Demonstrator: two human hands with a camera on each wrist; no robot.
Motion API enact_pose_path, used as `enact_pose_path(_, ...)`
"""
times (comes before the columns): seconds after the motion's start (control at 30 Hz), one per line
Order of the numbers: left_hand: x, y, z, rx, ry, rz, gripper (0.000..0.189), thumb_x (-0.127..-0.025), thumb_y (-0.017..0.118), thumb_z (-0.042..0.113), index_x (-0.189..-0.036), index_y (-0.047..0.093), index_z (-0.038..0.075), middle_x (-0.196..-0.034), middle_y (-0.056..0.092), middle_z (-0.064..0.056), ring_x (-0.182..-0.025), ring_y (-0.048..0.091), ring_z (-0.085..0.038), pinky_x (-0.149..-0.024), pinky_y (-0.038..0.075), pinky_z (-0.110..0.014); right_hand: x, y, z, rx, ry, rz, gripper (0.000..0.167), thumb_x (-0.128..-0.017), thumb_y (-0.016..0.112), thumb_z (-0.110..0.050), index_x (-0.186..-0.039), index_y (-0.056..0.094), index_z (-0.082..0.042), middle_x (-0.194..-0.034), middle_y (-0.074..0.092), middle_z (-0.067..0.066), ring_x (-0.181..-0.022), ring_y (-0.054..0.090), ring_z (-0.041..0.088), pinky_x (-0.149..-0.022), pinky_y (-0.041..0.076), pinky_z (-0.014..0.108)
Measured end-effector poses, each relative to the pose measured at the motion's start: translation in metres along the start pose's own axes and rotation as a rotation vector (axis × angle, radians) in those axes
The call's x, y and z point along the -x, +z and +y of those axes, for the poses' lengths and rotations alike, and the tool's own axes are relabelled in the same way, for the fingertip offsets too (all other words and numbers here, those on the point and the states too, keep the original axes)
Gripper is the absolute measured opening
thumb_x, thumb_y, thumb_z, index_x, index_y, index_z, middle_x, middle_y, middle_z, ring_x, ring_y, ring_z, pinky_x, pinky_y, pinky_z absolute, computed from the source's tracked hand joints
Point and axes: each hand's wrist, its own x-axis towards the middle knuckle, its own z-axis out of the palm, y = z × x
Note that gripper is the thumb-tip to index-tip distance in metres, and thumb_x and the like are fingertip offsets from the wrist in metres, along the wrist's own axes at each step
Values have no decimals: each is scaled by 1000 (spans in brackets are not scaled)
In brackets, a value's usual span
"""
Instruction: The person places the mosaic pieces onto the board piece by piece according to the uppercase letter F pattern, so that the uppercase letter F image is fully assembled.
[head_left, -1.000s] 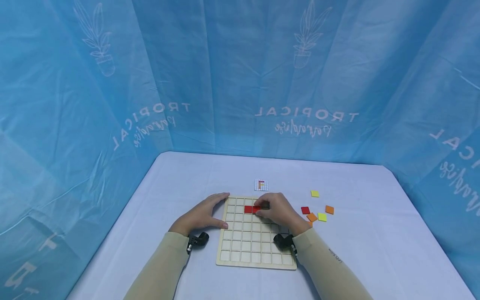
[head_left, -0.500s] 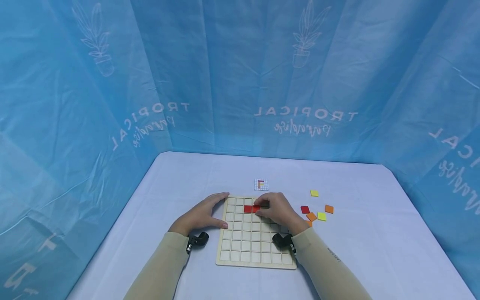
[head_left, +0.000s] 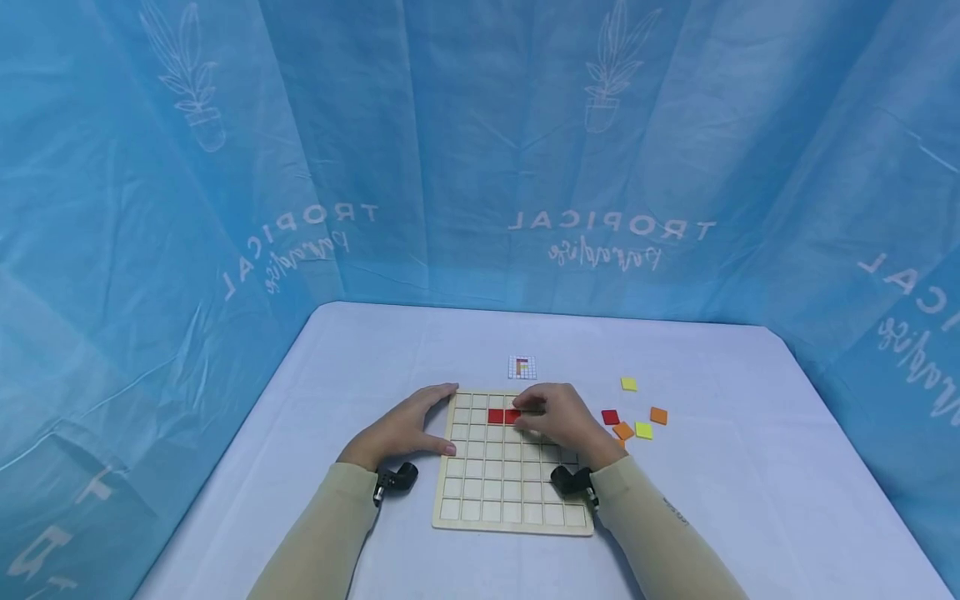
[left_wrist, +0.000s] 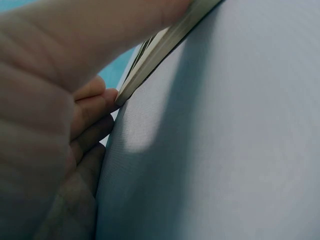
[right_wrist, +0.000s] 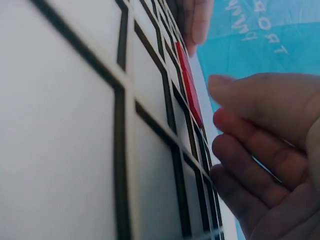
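A pale wooden grid board (head_left: 512, 527) lies on the table. Two red square tiles (head_left: 496, 416) sit side by side in cells of its second row from the far edge. My left hand (head_left: 401, 429) is at the board's left side; its thumb touches the left edge and its fingers (left_wrist: 107, 100) touch the far left corner. Over the board's far right part is my right hand (head_left: 558, 417), thumb and fingers bent beside the right-hand red tile. The right wrist view shows a gap between those fingertips and the tiles, and nothing held.
Right of the board lie loose tiles: a red tile (head_left: 611, 417), orange tiles (head_left: 658, 415) and yellow tiles (head_left: 628, 384). Beyond the board's far edge lies a small printed grid card (head_left: 522, 367). Blue curtains (head_left: 480, 167) hang behind the white table (head_left: 720, 500).
My right hand has drawn back slightly to the right from the right-hand red tile. My left hand stays at the board's edge, and the tiles keep their places.
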Motion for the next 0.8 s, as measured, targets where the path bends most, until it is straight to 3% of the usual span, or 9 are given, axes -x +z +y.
enact_pose_path(0.3,-1,2,0,-9,-14,0,118,-69,96,56,-165,38,18,-168,35,-6,-155,27,-30,-124,24,-50,18,-33,9,-126,-11,122,27,-90,87,-13,-116,80,-8,-115,74,-3,-112,70,24,-97,58,47)
enact_pose_path(0.47,0,2,-2,-14,-9,12,119,-69,96,57,-165,39,17,-168,36,-6,-155,27,-30,-124,24,-51,26,-56,22,-143,-7,197,29,-92,86,-14,-118,79,-5,-117,74,0,-112,70,26,-96,58,48)
enact_pose_path(0.8,-1,2,-1,-13,-14,7,118,-69,96,57,-165,39,18,-167,36,-5,-155,27,-30,-124,25,-50,52,-86,54,-76,222,296,30,-94,84,-22,-122,79,-11,-121,74,5,-114,67,29,-95,59,47)
